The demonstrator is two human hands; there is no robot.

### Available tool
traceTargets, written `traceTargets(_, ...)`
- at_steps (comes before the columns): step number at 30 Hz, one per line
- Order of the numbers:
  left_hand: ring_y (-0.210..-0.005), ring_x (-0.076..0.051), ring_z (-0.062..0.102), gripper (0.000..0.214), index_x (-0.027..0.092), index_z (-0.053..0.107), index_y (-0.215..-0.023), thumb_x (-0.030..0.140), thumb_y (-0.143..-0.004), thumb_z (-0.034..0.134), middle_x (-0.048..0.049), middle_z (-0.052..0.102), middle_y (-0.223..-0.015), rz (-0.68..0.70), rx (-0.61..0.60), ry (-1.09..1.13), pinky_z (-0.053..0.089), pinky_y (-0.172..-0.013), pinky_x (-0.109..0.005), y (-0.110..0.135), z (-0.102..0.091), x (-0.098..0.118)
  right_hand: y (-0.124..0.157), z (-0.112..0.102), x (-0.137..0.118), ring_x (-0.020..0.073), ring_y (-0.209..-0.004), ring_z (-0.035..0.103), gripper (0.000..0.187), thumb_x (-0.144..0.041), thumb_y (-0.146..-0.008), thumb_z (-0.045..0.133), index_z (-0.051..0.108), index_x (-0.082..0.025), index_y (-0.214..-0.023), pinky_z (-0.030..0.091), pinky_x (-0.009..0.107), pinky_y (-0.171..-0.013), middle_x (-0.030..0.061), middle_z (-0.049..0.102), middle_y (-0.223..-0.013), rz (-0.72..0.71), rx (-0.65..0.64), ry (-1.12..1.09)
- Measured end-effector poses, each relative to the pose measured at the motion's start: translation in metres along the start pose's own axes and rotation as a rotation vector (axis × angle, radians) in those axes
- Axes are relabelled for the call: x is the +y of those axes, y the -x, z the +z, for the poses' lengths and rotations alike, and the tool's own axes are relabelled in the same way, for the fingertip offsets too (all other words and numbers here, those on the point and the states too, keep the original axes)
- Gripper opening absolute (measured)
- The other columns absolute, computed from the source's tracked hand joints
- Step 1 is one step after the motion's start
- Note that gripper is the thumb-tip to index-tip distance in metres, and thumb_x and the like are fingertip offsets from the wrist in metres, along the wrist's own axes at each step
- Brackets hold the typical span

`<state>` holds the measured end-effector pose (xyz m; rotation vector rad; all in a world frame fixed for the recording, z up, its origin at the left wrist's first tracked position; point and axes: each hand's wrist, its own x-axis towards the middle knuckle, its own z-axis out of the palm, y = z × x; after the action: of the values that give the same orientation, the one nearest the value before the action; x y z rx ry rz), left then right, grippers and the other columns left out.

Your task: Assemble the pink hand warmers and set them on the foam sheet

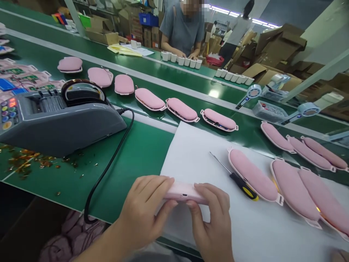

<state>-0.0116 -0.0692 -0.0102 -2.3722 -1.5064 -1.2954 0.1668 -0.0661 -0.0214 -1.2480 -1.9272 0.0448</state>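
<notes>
Green table (144,145) partly covered by white sheet (196,153). Left hand (145,207) and right hand (214,214) clamped on pink case (181,187), held over sheet's left part, fingers above, thumbs below. Another case (253,174) laid at right, screwdriver (242,185) beside it. Pressure best spread evenly by both hands; small slot (184,195) best left uncovered.

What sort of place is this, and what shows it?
Probably a factory assembly workshop: many similar pink padded oval cases lie along a long green work surface, a wedge-shaped grey machine with coloured buttons stands at the left, and brown cardboard boxes are piled behind.
</notes>
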Motion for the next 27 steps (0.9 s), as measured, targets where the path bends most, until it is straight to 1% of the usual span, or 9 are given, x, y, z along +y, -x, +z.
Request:
traceTargets(4,-0.095,-0.021,0.063,0.026,0.016,0.057,-0.113,0.019,-0.087,0.054,-0.0091,0.07,-0.101,-0.005,0.002,-0.013,0.049,-0.083,-0.032,0.005,-0.001,-0.001,0.003,-0.007,0.001,0.0227,-0.101,0.049,0.024,-0.026,-0.095,0.048,0.052,-0.018,-0.117,0.044,0.037,-0.082,0.0106,0.056,-0.108,0.011,0.013,-0.005)
traceTargets(8,-0.098,-0.021,0.061,0.022,0.018,0.059,-0.11,0.022,-0.089,0.054,-0.0079,0.07,-0.101,-0.005,0.003,-0.007,0.048,-0.085,-0.033,0.006,0.0,0.0,0.006,-0.008,0.004,0.021,-0.095,0.05,0.018,-0.026,-0.095,0.05,0.055,-0.019,-0.111,0.044,0.034,-0.079,0.0081,0.057,-0.102,-0.019,0.005,-0.033)
traceTargets(10,-0.094,-0.021,0.062,0.018,0.019,0.06,-0.106,0.022,-0.089,0.055,-0.0059,0.071,-0.097,-0.018,0.047,0.006,0.048,-0.084,-0.034,0.007,0.005,0.004,0.008,-0.003,0.001,0.0206,-0.091,0.05,0.013,-0.026,-0.095,0.049,0.055,-0.019,-0.104,0.044,0.033,-0.076,0.0067,0.057,-0.095,-0.009,0.058,-0.047)
traceTargets(12,-0.087,-0.02,0.063,0.016,0.02,0.061,-0.101,0.016,-0.086,0.056,-0.0044,0.072,-0.091,-0.052,0.118,0.012,0.047,-0.081,-0.034,0.006,0.011,0.01,0.009,0.006,-0.004,0.021,-0.086,0.05,0.012,-0.025,-0.094,0.048,0.055,-0.019,-0.101,0.043,0.034,-0.074,0.0061,0.056,-0.09,0.038,0.144,-0.03)
traceTargets(14,-0.083,-0.019,0.063,0.018,0.02,0.061,-0.097,0.01,-0.083,0.055,-0.0036,0.072,-0.087,-0.081,0.181,0.003,0.046,-0.078,-0.034,0.005,0.017,0.015,0.01,0.015,-0.011,0.0216,-0.083,0.049,0.012,-0.021,-0.092,0.046,0.054,-0.018,-0.101,0.041,0.035,-0.073,0.0063,0.056,-0.088,0.084,0.224,0.018)
traceTargets(17,-0.08,-0.019,0.063,0.019,0.019,0.061,-0.092,0.007,-0.08,0.053,-0.0036,0.072,-0.083,-0.105,0.223,-0.014,0.044,-0.075,-0.034,0.0,0.022,0.018,0.007,0.024,-0.019,0.022,-0.081,0.05,0.015,-0.013,-0.088,0.044,0.054,-0.018,-0.098,0.037,0.036,-0.074,0.0065,0.056,-0.088,0.12,0.296,0.076)
traceTargets(19,-0.078,-0.019,0.063,0.018,0.019,0.061,-0.092,0.007,-0.08,0.053,-0.0034,0.071,-0.082,-0.114,0.223,-0.011,0.044,-0.073,-0.033,-0.003,0.023,0.017,0.004,0.026,-0.02,0.022,-0.081,0.05,0.014,-0.012,-0.088,0.043,0.053,-0.018,-0.096,0.035,0.037,-0.075,0.0057,0.056,-0.087,0.135,0.286,0.072)
traceTargets(21,-0.079,-0.019,0.063,0.018,0.019,0.06,-0.093,0.008,-0.081,0.053,-0.0031,0.071,-0.082,-0.105,0.208,-0.012,0.043,-0.073,-0.033,-0.005,0.021,0.016,0.003,0.024,-0.017,0.0219,-0.081,0.051,0.013,-0.014,-0.089,0.043,0.053,-0.018,-0.097,0.034,0.037,-0.077,0.0052,0.056,-0.087,0.136,0.247,0.055)
traceTargets(27,-0.083,-0.019,0.062,0.016,0.018,0.058,-0.1,0.015,-0.085,0.052,-0.0048,0.071,-0.09,-0.049,0.093,-0.017,0.044,-0.074,-0.032,-0.003,0.013,0.012,0.006,0.014,-0.005,0.0213,-0.088,0.049,0.015,-0.026,-0.096,0.043,0.053,-0.018,-0.104,0.035,0.035,-0.079,0.0063,0.055,-0.096,0.064,0.147,-0.008)
